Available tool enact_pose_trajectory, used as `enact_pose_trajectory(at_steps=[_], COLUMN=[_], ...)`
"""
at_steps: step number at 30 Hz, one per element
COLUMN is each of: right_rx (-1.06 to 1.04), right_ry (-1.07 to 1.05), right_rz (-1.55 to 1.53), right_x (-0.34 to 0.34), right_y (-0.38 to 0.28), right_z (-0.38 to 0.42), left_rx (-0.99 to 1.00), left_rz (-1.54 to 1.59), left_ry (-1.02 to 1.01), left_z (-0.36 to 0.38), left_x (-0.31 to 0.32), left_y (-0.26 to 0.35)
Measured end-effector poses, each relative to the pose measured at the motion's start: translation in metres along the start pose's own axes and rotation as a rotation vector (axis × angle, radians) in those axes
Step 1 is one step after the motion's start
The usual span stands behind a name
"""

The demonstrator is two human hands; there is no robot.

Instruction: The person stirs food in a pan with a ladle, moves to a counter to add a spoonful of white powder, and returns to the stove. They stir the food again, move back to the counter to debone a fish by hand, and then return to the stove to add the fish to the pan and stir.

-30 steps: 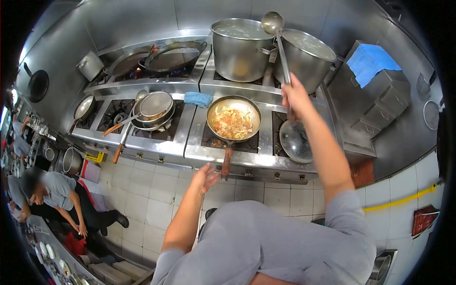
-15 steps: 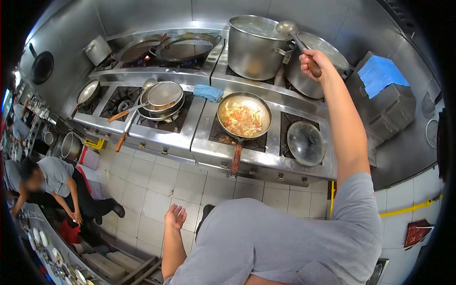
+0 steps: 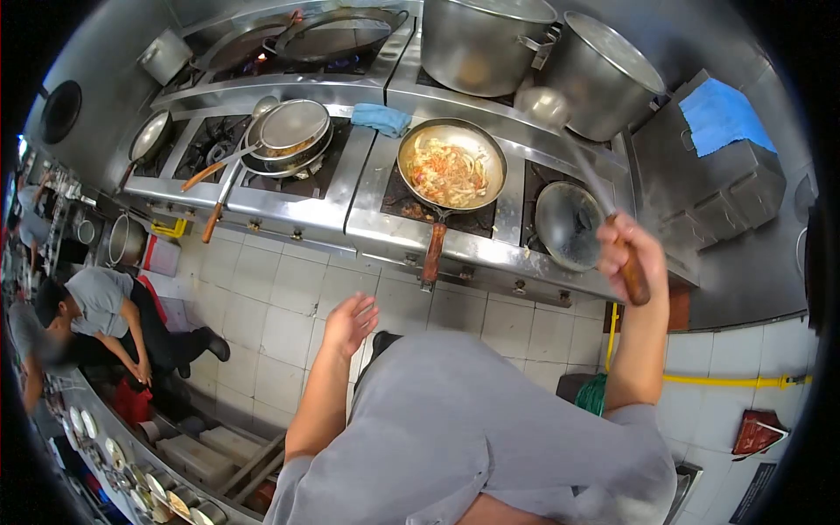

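Observation:
My right hand [image 3: 632, 258] is closed around the wooden handle of a ladle [image 3: 544, 107]. The ladle's bowl hangs in front of the tall stockpots, above the back of the stove; what it holds is blurred. My left hand [image 3: 352, 322] is held out over the floor, fingers apart, with nothing in it. Beyond that hand, a frying pan [image 3: 499, 166] rests on a burner with its wooden handle pointing toward me. Chopped food [image 3: 446, 173] in pale and orange pieces lies in the pan. To its right is a glass lid [image 3: 569, 226], below the ladle's shaft.
Two tall stockpots [image 3: 481, 54] stand at the back. A strainer [image 3: 293, 125] lies over a pan on the left burner, near a blue cloth [image 3: 381, 118]. Large woks [image 3: 337, 39] sit behind, with flame showing. A person [image 3: 114, 319] sits at the left beside a counter.
My right hand has brought the ladle down and toward me from above the stockpots. My left hand has shifted forward and slightly right. The view has tilted lower.

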State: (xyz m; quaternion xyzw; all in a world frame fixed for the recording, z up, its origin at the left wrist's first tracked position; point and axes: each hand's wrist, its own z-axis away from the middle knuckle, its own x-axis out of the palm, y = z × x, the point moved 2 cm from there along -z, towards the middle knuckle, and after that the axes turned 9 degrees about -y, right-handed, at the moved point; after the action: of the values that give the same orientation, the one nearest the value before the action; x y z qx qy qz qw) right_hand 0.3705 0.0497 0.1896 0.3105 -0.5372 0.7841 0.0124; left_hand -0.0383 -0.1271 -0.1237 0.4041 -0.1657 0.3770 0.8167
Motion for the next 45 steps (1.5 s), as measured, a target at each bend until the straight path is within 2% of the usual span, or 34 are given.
enact_pose_trajectory(at_steps=[2, 4, 5, 6, 8, 10, 12, 13, 14, 16, 18, 20, 21, 22, 23, 25, 26, 28, 30, 32, 34, 35, 36, 37, 41, 43, 44, 45], right_rx=[0.145, 0.211, 0.215, 0.22, 0.233, 0.25, 0.161, 0.014, 0.073, 0.384, 0.385, 0.144, 0.235, 0.238, 0.327, 0.288, 0.349, 0.456, 0.416, 0.371, 0.341, 0.327, 0.362, 0.397, 0.384, 0.354, 0.35, 0.338], right_ry=[-0.028, 0.075, 0.135, 0.192, -0.021, 0.128, 0.175, 0.159, 0.143, 0.101, 0.083, -0.097, -0.169, -0.208, -0.23, -0.157, -0.127, -0.026, 0.036, 0.102, 0.078, 0.102, -0.01, -0.127, -0.138, 0.045, 0.044, 0.13], right_rz=[-0.152, -0.134, 0.051, 0.238, 0.495, 0.968, 1.177, 1.244, 1.265, 1.017, 1.037, 1.601, 1.601, 1.723, 1.817, 1.988, 2.124, 2.349, 2.377, 2.408, 2.01, 1.996, 1.856, 1.715, 1.759, 1.692, 1.688, 1.775], right_x=[-0.027, -0.021, -0.019, -0.021, -0.04, -0.049, -0.048, -0.066, -0.051, 0.006, -0.002, -0.034, -0.04, -0.049, -0.054, -0.066, -0.055, -0.027, -0.01, -0.006, -0.007, -0.011, -0.018, -0.023, -0.053, -0.065, -0.062, -0.057], right_y=[0.029, 0.05, 0.065, 0.08, 0.119, 0.155, 0.184, 0.211, 0.213, 0.194, 0.202, 0.202, 0.186, 0.17, 0.149, 0.11, 0.086, 0.048, 0.041, 0.035, 0.033, 0.025, 0.021, 0.02, 0.049, 0.078, 0.088, 0.096], right_z=[0.004, 0.001, -0.005, -0.014, -0.042, -0.071, -0.094, -0.112, -0.116, -0.103, -0.099, -0.093, -0.086, -0.078, -0.07, -0.051, -0.04, -0.025, -0.009, 0.015, 0.046, 0.058, 0.072, 0.083, 0.078, 0.058, 0.051, 0.046], left_rx=[-0.009, -0.008, 0.0, 0.014, 0.025, -0.091, -0.104, -0.119, -0.118, -0.128, -0.13, -0.136, -0.197, -0.258, -0.302, -0.356, -0.407, -0.383, -0.384, -0.37, -0.405, -0.426, -0.413, -0.399, -0.304, -0.29, -0.279, -0.27], left_rz=[-0.071, -0.13, -0.175, -0.222, -0.267, -0.336, -0.336, -0.34, -0.337, -0.401, -0.434, -0.467, -0.505, -0.547, -0.572, -0.577, -0.572, -0.561, -0.473, -0.489, -0.463, -0.459, -0.468, -0.475, -0.543, -0.525, -0.505, -0.564], left_ry=[-0.104, -0.162, -0.217, -0.179, -0.142, -0.194, -0.248, -0.301, -0.302, -0.374, -0.387, -0.407, -0.387, -0.366, -0.377, -0.366, -0.347, -0.356, -0.42, -0.358, -0.332, -0.318, -0.311, -0.329, -0.391, -0.385, -0.379, -0.49], left_z=[-0.009, -0.016, -0.017, -0.014, -0.021, -0.033, -0.048, -0.055, -0.059, -0.065, -0.07, -0.074, -0.074, -0.073, -0.072, -0.079, -0.082, -0.125, -0.137, -0.106, -0.048, -0.029, -0.016, -0.031, -0.085, -0.086, -0.086, -0.084], left_x=[0.034, 0.069, 0.089, 0.115, 0.153, 0.176, 0.181, 0.181, 0.18, 0.178, 0.169, 0.163, 0.162, 0.162, 0.165, 0.174, 0.179, 0.169, 0.174, 0.178, 0.179, 0.178, 0.183, 0.178, 0.188, 0.201, 0.204, 0.194], left_y=[0.011, 0.017, 0.018, 0.021, 0.021, 0.018, 0.01, 0.005, 0.004, 0.001, 0.007, 0.017, 0.024, 0.032, 0.04, 0.046, 0.049, 0.034, 0.027, 0.009, -0.006, -0.01, -0.008, -0.01, 0.0, -0.002, -0.003, -0.013])
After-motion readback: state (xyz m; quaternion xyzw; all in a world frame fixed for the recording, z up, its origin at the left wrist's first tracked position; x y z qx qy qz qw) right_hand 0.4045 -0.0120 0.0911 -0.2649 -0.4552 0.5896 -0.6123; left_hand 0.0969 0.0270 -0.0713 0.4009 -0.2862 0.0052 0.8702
